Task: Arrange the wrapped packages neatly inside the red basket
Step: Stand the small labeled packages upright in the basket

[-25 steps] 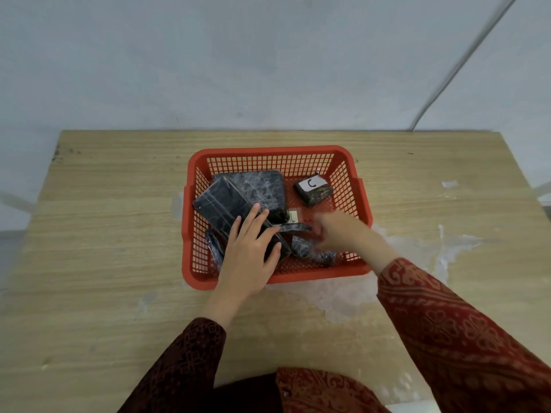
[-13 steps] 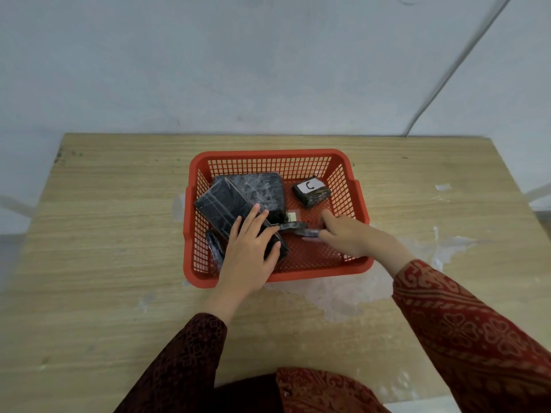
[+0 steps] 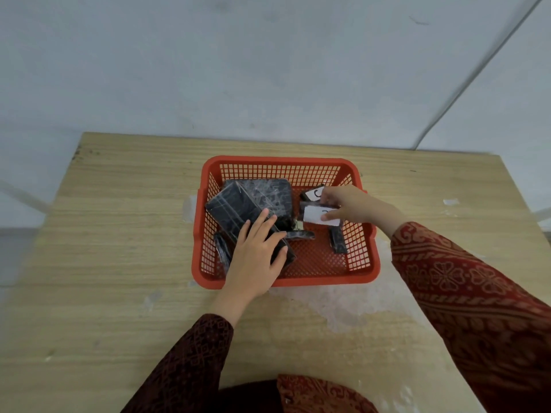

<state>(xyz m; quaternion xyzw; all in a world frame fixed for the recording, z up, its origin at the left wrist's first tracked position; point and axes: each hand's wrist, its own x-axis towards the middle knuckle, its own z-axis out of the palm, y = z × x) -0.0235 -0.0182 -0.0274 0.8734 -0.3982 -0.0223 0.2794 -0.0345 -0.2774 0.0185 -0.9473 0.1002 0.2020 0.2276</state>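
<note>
A red mesh basket (image 3: 362,275) sits mid-table with several black wrapped packages inside. Two large flat packages overlap at its left: one at the back (image 3: 268,193), one tilted in front (image 3: 232,210). My left hand (image 3: 256,257) lies flat on the tilted one, fingers spread. My right hand (image 3: 348,204) pinches a small package with a white label (image 3: 313,216) above the basket's right back part. Behind it lies a small labelled package (image 3: 313,193), partly hidden. A narrow package (image 3: 338,239) leans near the right wall, and a thin one (image 3: 301,234) lies in the middle.
The wooden table (image 3: 119,248) has white worn patches to the right of and in front of the basket. A pale wall stands close behind the table's far edge. Another thin package (image 3: 222,251) stands along the basket's left wall.
My right hand has risen from the basket's front right toward the back right, lifting a small white-labelled package. My left hand has stayed on the tilted large package.
</note>
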